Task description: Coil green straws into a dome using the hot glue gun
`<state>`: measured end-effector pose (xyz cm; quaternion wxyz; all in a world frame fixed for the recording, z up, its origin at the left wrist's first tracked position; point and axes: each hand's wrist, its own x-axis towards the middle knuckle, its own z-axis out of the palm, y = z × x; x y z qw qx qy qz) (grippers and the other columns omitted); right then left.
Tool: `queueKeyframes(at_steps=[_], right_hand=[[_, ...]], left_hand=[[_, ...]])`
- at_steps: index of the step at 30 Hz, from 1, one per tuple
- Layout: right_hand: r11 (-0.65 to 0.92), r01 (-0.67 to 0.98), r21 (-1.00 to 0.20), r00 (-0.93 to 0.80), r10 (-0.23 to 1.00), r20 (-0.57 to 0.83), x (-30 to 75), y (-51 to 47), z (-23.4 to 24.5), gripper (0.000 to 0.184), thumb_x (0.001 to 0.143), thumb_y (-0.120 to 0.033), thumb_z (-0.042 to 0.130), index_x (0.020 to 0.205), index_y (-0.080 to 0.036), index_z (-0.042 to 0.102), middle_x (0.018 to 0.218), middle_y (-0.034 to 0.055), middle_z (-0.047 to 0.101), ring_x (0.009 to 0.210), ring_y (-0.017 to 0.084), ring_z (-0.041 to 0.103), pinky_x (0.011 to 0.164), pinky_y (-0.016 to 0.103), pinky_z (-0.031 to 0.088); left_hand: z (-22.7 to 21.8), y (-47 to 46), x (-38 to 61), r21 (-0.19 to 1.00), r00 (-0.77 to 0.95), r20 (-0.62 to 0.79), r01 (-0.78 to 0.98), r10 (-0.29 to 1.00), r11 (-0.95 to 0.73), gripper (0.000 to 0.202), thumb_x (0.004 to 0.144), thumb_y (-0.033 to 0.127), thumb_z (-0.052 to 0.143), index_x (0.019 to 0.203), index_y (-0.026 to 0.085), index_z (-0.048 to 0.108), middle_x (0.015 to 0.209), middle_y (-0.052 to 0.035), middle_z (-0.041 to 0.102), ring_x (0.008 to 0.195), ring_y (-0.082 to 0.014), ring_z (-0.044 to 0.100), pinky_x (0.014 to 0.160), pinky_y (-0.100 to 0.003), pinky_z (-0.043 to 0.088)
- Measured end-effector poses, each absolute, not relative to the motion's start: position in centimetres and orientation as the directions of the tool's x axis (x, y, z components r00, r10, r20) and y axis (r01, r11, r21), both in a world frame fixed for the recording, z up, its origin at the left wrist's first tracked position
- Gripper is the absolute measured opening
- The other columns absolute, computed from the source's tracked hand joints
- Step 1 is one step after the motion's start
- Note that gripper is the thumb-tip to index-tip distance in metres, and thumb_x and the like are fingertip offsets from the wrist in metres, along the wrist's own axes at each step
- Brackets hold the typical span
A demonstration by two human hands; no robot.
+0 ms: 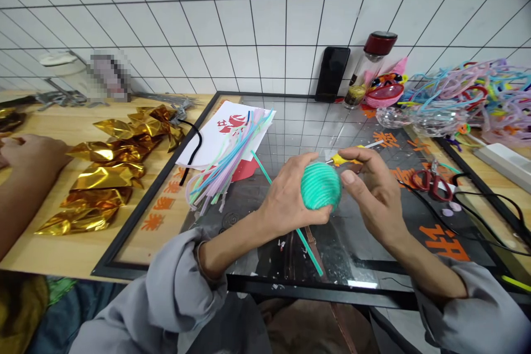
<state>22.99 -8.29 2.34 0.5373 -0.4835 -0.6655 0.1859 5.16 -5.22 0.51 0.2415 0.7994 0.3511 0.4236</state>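
My left hand (286,191) is wrapped round a green ball (320,185) with a ridged, coiled surface, thumb below and fingers above. On the ball's right side is my right hand (375,191), its thumb and forefinger apart and the thumb tip close to the ball. Behind those fingers shows a yellow glue gun (339,160), its tip toward the ball and a pale glue stick (375,144) at its rear. The other right fingers are mostly hidden. Under the left hand, a green pipe cleaner (309,251) lies slanted across the glass tabletop.
Pastel pipe cleaners (232,160) lie on white paper (207,130). Red-handled scissors (433,183) and black cords lie right. A phone (332,73), a bottle (367,69) and a tangled pipe cleaner heap (468,91) stand behind. At left are gold foil pieces (112,174) and another person's arm (31,177).
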Motion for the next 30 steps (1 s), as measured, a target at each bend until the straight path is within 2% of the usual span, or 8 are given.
queueKeyframes(at_steps=[2,5,10,13,17,21,26,30], right_hand=[[0.336,0.316,-0.887,0.08,0.922,0.378,22.6,-8.1,1.8,0.03,0.089,-0.042,0.067,0.115,-0.029,0.058,0.117,0.0055,0.063,0.11,0.025,0.06,0.092,0.042,0.048],[0.251,0.174,-0.952,0.071,0.961,0.267,21.8,-8.0,1.1,0.034,0.083,-0.04,0.073,0.111,-0.028,0.056,0.115,0.0043,0.061,0.111,0.024,0.057,0.094,0.042,0.046],[0.194,0.075,-0.978,0.082,0.976,0.2,21.3,-8.1,1.1,0.034,0.082,-0.038,0.073,0.109,-0.029,0.056,0.116,0.0037,0.059,0.11,0.023,0.055,0.095,0.042,0.045],[0.15,0.022,-0.988,0.133,0.98,0.151,21.5,-7.9,1.3,0.032,0.082,-0.041,0.072,0.107,-0.028,0.056,0.116,0.0043,0.059,0.116,0.025,0.054,0.1,0.044,0.043],[0.156,0.039,-0.987,0.127,0.979,0.16,21.6,-7.7,0.9,0.034,0.084,-0.041,0.069,0.113,-0.029,0.056,0.119,0.005,0.059,0.12,0.025,0.053,0.105,0.046,0.04],[0.154,0.058,-0.986,0.123,0.98,0.16,21.9,-7.4,0.7,0.031,0.086,-0.04,0.064,0.114,-0.029,0.055,0.119,0.0057,0.06,0.119,0.025,0.054,0.107,0.048,0.04],[0.22,0.045,-0.975,0.265,0.938,0.224,22.5,-7.3,1.2,0.029,0.087,-0.041,0.062,0.111,-0.028,0.055,0.117,0.0064,0.061,0.12,0.025,0.055,0.107,0.047,0.042],[0.206,0.141,-0.968,0.124,0.967,0.223,21.9,-8.1,0.8,0.039,0.089,-0.047,0.063,0.121,-0.028,0.052,0.125,0.0071,0.059,0.123,0.025,0.054,0.109,0.048,0.041]], left_hand=[[0.2,-5.3,5.2,0.611,0.418,0.566,0.366,0.71,-0.702,0.084,0.065,0.03,0.078,0.139,0.024,0.036,0.137,-0.0117,0.057,0.128,-0.0331,0.058,0.107,-0.052,0.05],[-0.1,-5.4,5.3,0.547,0.437,0.62,0.355,0.652,-0.758,0.082,0.068,0.029,0.074,0.139,0.024,0.035,0.136,-0.0116,0.058,0.128,-0.032,0.058,0.107,-0.05,0.05],[-0.2,-5.4,5.3,0.525,0.436,0.635,0.361,0.637,-0.771,0.08,0.069,0.028,0.073,0.139,0.024,0.034,0.136,-0.0116,0.058,0.128,-0.0323,0.058,0.106,-0.051,0.051],[-0.3,-5.4,5.2,0.514,0.447,0.642,0.351,0.623,-0.782,0.082,0.069,0.031,0.075,0.14,0.024,0.034,0.136,-0.0125,0.057,0.128,-0.0326,0.058,0.107,-0.051,0.05],[-0.6,-5.3,5.2,0.513,0.44,0.654,0.34,0.615,-0.788,0.084,0.068,0.029,0.076,0.14,0.024,0.034,0.135,-0.0122,0.057,0.128,-0.0323,0.058,0.108,-0.052,0.05],[-0.5,-5.4,5.1,0.551,0.445,0.632,0.319,0.635,-0.771,0.086,0.067,0.03,0.078,0.14,0.025,0.034,0.135,-0.0117,0.057,0.128,-0.0327,0.058,0.107,-0.052,0.05],[-0.5,-5.3,5.0,0.724,0.408,0.525,0.248,0.747,-0.644,0.09,0.062,0.036,0.083,0.138,0.025,0.037,0.133,-0.0119,0.056,0.122,-0.0319,0.059,0.105,-0.052,0.05],[-0.8,-5.2,5.0,0.803,0.395,0.452,0.21,0.8,-0.558,0.088,0.061,0.037,0.083,0.135,0.025,0.039,0.133,-0.0117,0.056,0.121,-0.0316,0.058,0.105,-0.052,0.05]])
